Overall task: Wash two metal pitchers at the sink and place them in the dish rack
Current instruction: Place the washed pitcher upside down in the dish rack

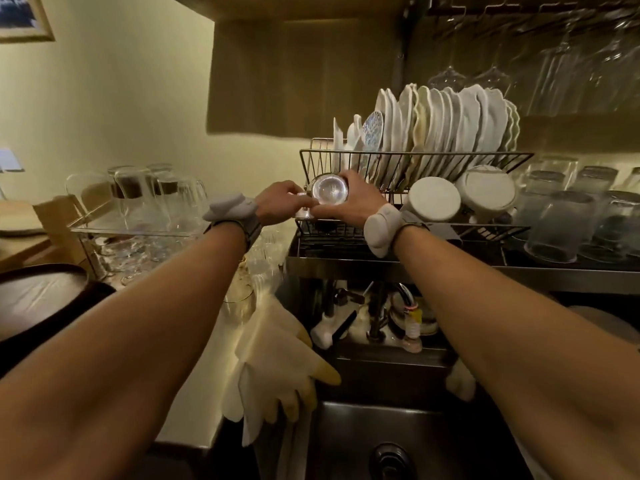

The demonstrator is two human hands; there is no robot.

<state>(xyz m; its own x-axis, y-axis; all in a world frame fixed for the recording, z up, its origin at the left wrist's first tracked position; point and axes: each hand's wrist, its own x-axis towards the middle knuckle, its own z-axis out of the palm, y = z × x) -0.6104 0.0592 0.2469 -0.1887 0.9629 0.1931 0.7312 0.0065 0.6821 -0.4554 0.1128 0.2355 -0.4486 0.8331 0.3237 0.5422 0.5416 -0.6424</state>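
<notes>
Head view: I find one pitcher point(328, 193) at the left end of the dish rack point(450, 154), lower tier, its shiny round base turned toward the camera. The right hand point(349, 204) curls round its right side. The left hand point(277, 202) pinches at its left edge, where a second bright metal piece shows; handle or other pitcher, I cannot tell. I judge the pitcher light, rigid, thin-walled and, if wet, slippery. It is not fragile, though it could knock the plates point(443, 126). Best hold: body wall or handle, not the smooth base.
</notes>
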